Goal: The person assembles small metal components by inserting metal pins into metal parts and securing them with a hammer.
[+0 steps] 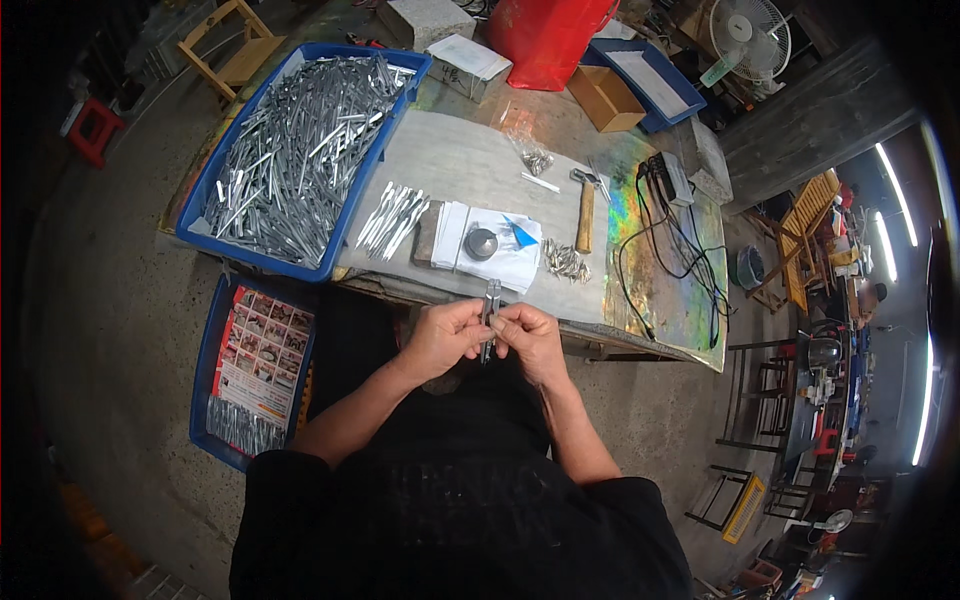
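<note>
Between my two hands, just off the front edge of the table, a slim silver metal piece (491, 296) is held upright. My left hand (440, 333) pinches it from one side, fingers closed. On its other side my right hand (531, 339) has thumb and fingers closed on the same piece. Just beyond lies a stack of white paper (456, 238) with a round metal block (481, 243) and a blue triangular piece (521, 234) on it. Several slim metal strips (393, 220) lie left of the paper. A heap of small metal parts (567, 262) is to its right.
A blue tray (190, 236) heaped with metal strips stands at the left; a lower blue tray (201, 412) holds more. A hammer (585, 215), a bag of small parts (534, 155) and black cables (678, 230) lie on the right. Behind are a red bag (545, 45) and a cardboard box (607, 98).
</note>
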`<action>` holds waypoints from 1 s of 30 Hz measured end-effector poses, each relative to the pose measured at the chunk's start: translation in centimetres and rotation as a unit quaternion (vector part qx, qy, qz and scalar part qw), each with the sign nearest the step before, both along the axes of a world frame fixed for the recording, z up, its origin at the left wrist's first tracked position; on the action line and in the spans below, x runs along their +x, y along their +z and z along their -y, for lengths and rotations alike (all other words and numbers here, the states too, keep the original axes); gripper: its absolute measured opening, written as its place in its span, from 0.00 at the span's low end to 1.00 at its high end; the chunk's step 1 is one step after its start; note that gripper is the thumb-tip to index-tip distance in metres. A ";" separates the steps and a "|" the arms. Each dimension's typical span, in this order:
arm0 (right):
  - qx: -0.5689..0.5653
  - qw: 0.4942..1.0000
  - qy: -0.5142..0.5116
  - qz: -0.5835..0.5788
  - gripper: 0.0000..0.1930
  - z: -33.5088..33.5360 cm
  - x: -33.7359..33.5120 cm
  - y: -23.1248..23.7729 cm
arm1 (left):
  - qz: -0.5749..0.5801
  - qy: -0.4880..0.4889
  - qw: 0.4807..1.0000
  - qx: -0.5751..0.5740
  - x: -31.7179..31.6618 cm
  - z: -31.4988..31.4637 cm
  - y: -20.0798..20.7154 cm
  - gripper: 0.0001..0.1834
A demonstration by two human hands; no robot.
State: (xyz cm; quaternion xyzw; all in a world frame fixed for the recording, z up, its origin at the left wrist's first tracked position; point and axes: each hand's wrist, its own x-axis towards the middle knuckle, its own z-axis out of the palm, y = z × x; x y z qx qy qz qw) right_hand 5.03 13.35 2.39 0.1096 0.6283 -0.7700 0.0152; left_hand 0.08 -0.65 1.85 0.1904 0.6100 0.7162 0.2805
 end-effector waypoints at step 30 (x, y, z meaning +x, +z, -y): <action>-0.077 0.997 -0.020 -0.020 0.05 -1.6 -3.8 2.4 | -0.027 -0.060 0.997 0.032 -4.4 -1.7 4.1 0.08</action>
